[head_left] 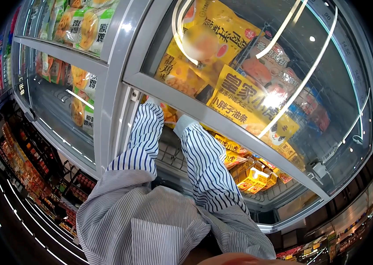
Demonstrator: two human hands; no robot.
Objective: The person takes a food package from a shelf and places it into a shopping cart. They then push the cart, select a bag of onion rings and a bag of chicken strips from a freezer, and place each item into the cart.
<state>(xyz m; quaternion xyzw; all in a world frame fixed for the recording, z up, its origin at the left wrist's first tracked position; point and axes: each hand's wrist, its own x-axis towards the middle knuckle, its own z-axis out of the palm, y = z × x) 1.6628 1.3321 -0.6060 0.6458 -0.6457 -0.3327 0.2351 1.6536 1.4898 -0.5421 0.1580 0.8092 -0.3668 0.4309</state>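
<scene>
Both my arms reach down through the freezer opening, in striped sleeves with pale cuffs. My left sleeve ends at the lid's grey frame, near its left corner. The cuff of my right sleeve lies a little to the right, under the same frame. The fingers of both hands are hidden, so what they hold cannot be made out. An orange and yellow package shows between the cuffs. Large yellow food bags lie beyond, seen through the glass.
Small yellow boxes sit in a wire basket right of my right sleeve. Pink and clear bags lie under the glass. Green and white bags fill the left compartment. Stocked shelves stand at the lower left.
</scene>
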